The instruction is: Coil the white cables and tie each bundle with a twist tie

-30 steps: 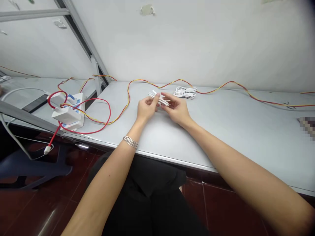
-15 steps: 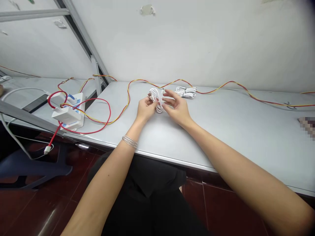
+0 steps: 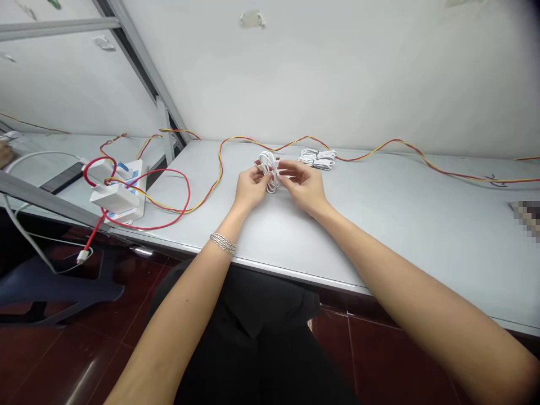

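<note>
Between my two hands is a coiled white cable [image 3: 270,163], looped into a narrow bundle and held just above the table [image 3: 287,230]. My left hand [image 3: 252,185] is closed on its left side, thumb pressed against the loops. From the other side, my right hand [image 3: 304,183] has its thumb and fingers closed on the bundle's right edge. A light connector end shows near the right fingertips. Behind my right hand lies a second white cable bundle [image 3: 318,159], bound with a dark tie.
A twisted red and yellow wire [image 3: 405,145] runs along the wall side of the table. On the left, a power strip [image 3: 137,194] carries white adapters [image 3: 113,198] and a red cable loop [image 3: 188,197]. A grey metal frame [image 3: 145,62] rises beyond it.
My right fingers have closed in from a spread pose onto the cable's right side. The left hand keeps its grip, almost unmoved.
</note>
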### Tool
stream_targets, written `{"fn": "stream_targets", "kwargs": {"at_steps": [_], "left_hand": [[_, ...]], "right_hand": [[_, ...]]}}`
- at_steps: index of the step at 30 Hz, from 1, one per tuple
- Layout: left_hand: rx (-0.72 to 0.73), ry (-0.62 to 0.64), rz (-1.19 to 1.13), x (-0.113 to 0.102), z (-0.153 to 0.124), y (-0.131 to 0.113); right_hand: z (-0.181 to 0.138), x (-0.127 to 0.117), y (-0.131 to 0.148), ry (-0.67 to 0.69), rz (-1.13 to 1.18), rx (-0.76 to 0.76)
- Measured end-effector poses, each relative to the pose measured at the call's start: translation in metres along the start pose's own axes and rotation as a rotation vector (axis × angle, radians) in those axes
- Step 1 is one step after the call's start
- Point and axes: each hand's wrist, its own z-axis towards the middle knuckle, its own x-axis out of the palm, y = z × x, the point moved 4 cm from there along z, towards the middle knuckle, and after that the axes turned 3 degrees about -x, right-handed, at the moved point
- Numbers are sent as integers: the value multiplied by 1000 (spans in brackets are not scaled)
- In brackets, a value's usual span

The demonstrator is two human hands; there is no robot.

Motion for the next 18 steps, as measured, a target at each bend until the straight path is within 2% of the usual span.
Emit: {"fn": "stream_targets", "kwargs": {"at_steps": [4, 9, 18], "left_hand": [[45, 17, 29, 0, 2, 1], [80, 126, 50, 5, 1, 2], [98, 221, 70, 9, -5, -6]], "right_hand": [[-2, 1, 2, 18, -18, -19], [-3, 4, 2, 36, 1, -39], [-3, 0, 5, -62, -59, 61]]}}
